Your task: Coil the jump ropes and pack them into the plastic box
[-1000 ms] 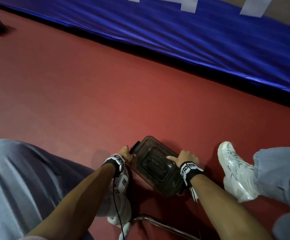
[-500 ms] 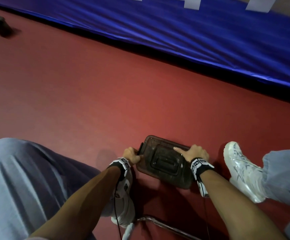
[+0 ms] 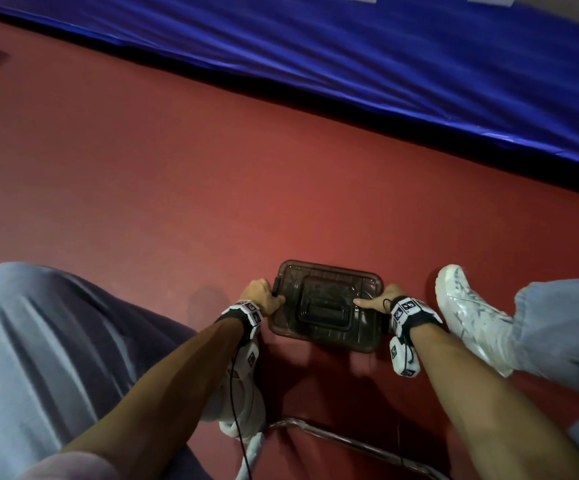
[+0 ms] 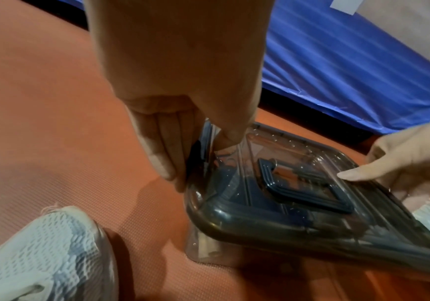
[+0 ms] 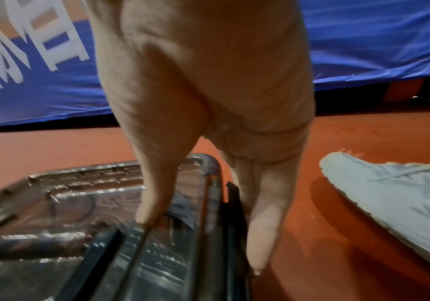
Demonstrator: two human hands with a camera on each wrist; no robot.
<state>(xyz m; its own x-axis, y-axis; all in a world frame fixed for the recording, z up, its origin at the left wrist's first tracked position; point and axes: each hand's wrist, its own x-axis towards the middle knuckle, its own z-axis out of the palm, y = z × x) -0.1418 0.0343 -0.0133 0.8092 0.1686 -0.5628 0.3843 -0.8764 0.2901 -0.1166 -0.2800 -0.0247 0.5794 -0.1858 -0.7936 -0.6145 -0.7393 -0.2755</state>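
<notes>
The lidded plastic box [image 3: 326,306] is gripped at both ends by the hands, left hand [image 3: 262,296] and right hand [image 3: 383,299]; latching seems next.

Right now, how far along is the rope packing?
Nearly finished, apparently: the lid already sits on the plastic box, contents unclear. In hand: the left hand grips the left clasp; the right hand grips the opposite end. Left: latching both clasps.
</notes>
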